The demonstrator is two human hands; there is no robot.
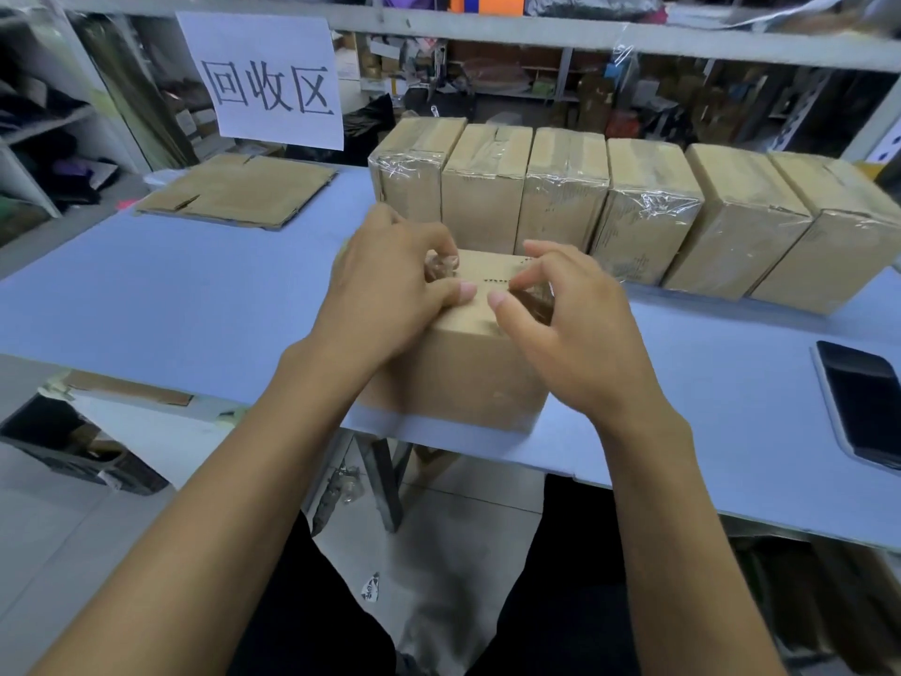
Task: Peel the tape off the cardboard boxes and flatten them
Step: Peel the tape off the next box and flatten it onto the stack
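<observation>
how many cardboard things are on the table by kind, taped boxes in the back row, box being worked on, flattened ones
Taped boxes in the back row: 6
Box under the hands: 1
Flattened cardboard stack, sheets in it not countable: 1
Total: 8

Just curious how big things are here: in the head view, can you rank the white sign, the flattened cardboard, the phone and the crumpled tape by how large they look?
1. flattened cardboard
2. white sign, close to the cardboard, so unsure
3. phone, cut off by the frame edge
4. crumpled tape
</observation>
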